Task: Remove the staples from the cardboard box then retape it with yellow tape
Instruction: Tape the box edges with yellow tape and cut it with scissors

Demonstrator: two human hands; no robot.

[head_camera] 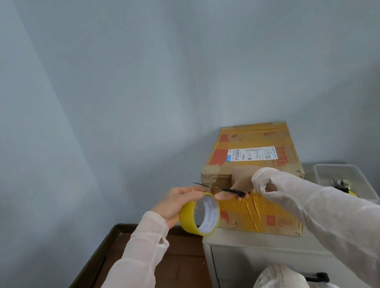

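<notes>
Sleeved left hand (178,201) grips yellow tape roll (190,215), right hand (240,180) fingers curled round scissors (227,190) beside cardboard box (271,215); retaping apparently underway, a clean snip likely next

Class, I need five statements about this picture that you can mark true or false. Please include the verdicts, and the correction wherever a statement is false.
1. The left hand holds the roll of yellow tape. True.
2. The right hand holds a stapler. False: it holds black scissors.
3. The cardboard box stands on the floor. False: it stands on a pale cabinet.
4. A white shipping label is stuck on the box's top face. True.
5. The clear plastic bin sits to the left of the box. False: it sits to the right.
</notes>
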